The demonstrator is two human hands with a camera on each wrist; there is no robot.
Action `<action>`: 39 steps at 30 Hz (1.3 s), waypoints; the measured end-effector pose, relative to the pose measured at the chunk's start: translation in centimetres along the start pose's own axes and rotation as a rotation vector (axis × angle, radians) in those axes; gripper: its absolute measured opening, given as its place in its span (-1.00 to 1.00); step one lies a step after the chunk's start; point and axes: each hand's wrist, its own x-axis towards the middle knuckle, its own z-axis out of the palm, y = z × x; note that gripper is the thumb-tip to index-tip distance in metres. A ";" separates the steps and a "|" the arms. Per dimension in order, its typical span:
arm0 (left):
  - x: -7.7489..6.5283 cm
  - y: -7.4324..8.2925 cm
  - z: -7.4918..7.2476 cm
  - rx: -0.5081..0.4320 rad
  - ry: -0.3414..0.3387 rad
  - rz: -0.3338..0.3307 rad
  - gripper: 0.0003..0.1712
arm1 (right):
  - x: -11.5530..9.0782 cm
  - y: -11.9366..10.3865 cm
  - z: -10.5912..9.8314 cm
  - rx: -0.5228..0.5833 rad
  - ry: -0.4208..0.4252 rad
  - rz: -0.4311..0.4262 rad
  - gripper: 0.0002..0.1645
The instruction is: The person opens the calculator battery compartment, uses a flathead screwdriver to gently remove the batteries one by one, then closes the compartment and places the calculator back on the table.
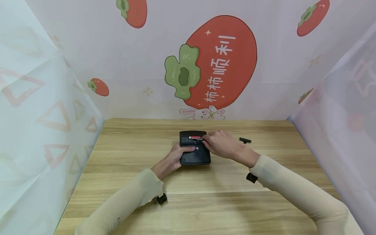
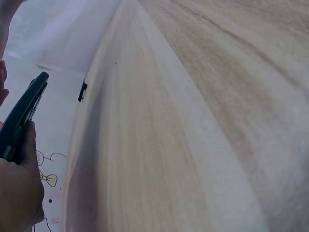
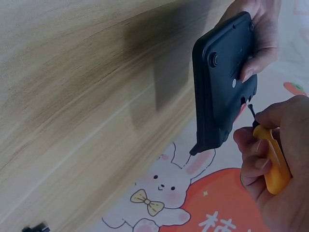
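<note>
My left hand (image 1: 175, 156) grips a black calculator (image 1: 200, 158) by its left side, thumb across its back, which faces up. Above the table it is held tilted, as the right wrist view shows. Near its top edge the battery compartment is uncovered, with a red battery (image 1: 195, 137) lying in it. My right hand (image 1: 223, 145) holds a small screwdriver with a yellow handle (image 3: 274, 159); its dark shaft points at the battery compartment, the tip right at the battery's end. In the left wrist view the calculator (image 2: 19, 116) shows edge-on.
A small black battery cover (image 1: 245, 140) lies on the wooden table (image 1: 141, 137) to the right of my right hand. Printed cloth walls (image 1: 141, 65) rise behind the table and at both sides. Black wrist cameras sit under both sleeves.
</note>
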 end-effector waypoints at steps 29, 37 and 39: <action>0.2 -0.5 0.0 0.049 0.027 0.009 -0.32 | 1.3 -1.2 -1.7 -0.051 -0.081 0.055 -0.63; 0.1 -0.4 0.2 0.053 0.008 0.010 -0.34 | 1.8 -1.7 -2.3 -0.002 -0.090 0.083 -0.70; 0.1 -0.4 0.3 0.052 0.009 0.011 -0.34 | 1.9 -1.8 -2.2 -0.009 -0.091 0.073 -0.69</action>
